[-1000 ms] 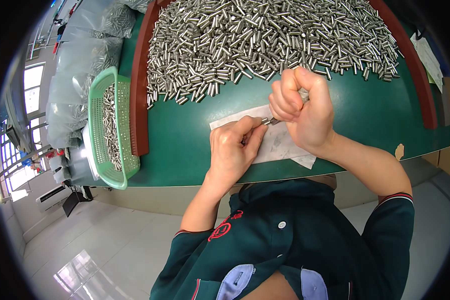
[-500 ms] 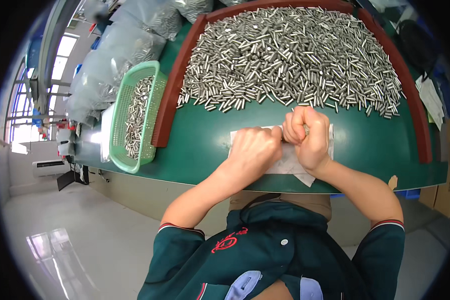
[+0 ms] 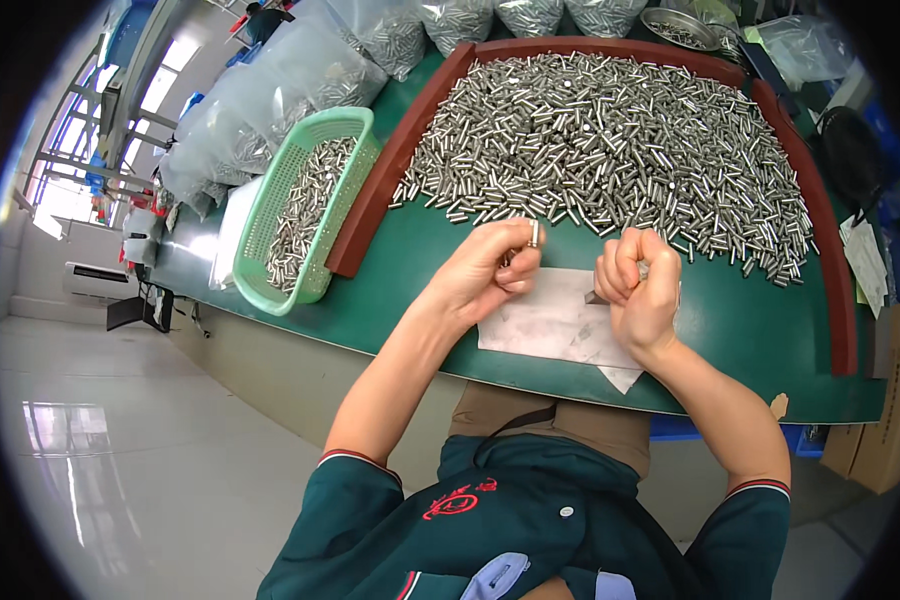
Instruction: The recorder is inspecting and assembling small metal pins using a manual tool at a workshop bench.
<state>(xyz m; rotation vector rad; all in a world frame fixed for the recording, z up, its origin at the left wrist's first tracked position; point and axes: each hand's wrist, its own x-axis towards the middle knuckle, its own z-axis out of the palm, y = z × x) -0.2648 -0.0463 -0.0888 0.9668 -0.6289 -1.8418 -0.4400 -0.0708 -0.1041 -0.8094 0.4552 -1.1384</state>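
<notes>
Between the thumb and fingers of my left hand [image 3: 495, 262] a short metal pin [image 3: 534, 234] stands upright, its bright side showing. My right hand [image 3: 642, 290] is closed in a fist to the right of it. A small grey, blunt-ended piece [image 3: 595, 298] pokes out at the fist's left side; the rest of it is hidden by the fingers. Beneath and between both hands lies a white, smudged sheet [image 3: 545, 325] on the green tabletop [image 3: 420, 300]. Just beyond them spreads a large heap of metal pins [image 3: 610, 140].
Dark red wooden rails [image 3: 395, 165] border the heap on the left, back and right. A light green basket [image 3: 253, 240] holding pins stands left of the rail. Clear bags of pins [image 3: 310, 70] line the back left. A round metal dish [image 3: 680, 28] sits behind the rail.
My hands, close together before, are now apart. The left has moved up and left, turned, and shows a pin in its fingers. The whole view has shifted and tilted.
</notes>
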